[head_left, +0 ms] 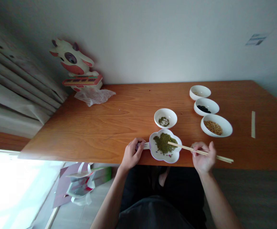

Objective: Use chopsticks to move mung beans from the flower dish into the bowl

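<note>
My left hand is closed round the short handle of a white, flower-shaped dish with a purple rim. Green beans, probably mung beans, lie heaped in that dish. Between the fingers of my right hand is a pair of chopsticks, their tips at the beans. Just behind the dish stands a round white bowl with a small number of the same green beans at its bottom. Whether the chopstick tips pinch a bean is too small to tell.
At the right stand white bowls with tan beans, black beans and something pale. A paper strip lies beyond them. On the wooden table's far left sit a cow toy and a clear plastic bag.
</note>
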A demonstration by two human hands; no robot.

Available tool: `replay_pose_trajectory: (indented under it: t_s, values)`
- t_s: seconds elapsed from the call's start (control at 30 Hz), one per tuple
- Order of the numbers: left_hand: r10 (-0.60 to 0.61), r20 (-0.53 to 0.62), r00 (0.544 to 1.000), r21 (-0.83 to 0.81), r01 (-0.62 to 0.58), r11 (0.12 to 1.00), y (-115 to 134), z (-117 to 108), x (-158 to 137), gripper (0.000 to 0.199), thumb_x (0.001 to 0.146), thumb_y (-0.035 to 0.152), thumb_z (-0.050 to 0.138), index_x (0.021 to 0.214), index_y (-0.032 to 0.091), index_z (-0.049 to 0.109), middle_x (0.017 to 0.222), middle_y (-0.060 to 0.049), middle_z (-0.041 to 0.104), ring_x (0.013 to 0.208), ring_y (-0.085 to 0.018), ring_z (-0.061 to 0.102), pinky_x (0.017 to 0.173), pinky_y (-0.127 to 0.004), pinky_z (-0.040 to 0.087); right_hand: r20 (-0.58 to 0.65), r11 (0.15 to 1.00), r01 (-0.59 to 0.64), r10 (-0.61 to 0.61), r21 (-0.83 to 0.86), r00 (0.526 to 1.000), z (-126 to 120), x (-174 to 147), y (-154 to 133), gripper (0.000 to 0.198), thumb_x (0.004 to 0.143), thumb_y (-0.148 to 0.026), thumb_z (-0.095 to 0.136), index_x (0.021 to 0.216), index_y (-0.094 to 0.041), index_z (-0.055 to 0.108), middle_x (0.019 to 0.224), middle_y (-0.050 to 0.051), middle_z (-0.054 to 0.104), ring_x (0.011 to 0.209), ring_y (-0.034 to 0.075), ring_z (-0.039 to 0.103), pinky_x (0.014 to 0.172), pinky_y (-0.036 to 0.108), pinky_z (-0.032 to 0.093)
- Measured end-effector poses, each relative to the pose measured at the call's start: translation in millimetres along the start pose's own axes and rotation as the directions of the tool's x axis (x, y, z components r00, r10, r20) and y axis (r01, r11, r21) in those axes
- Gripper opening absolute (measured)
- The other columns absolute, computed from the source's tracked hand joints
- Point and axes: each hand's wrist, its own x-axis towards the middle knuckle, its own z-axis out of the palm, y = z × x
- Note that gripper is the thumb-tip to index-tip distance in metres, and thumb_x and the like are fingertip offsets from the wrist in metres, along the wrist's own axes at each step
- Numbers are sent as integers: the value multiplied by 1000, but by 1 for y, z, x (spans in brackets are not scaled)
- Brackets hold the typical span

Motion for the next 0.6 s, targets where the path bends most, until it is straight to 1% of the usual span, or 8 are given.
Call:
replay_pose_trajectory:
  t_s: [0.23,0.43,0.6]
  values:
    - [18,-39,999,48,-16,999,2,1,-3,27,109,41,49,111,21,67,104,-9,75,96,-23,70,87,-34,54,6,1000,1,-1,-20,1000,-1,1,2,51,105,-63,53,90,-16,67,70,-3,63,55,10,58,55,25,52]
    - [58,-34,998,102,-54,993,5,0,-1,22,109,37,49,111,22,65,106,-10,73,100,-25,70,90,-36,54,30,1000,3,-2,-30,1000,-1,-1,3,50,105,-62,53,91,-16,67,71,-3,63,53,9,56,52,24,50]
    - [85,-36,996,157,-78,985,3,3,-10,18,110,31,46,113,22,62,108,-10,72,100,-25,68,94,-39,54,37,998,23,-21,-59,999,1,-3,3,51,105,-63,53,89,-16,67,70,-3,63,52,9,55,51,23,48]
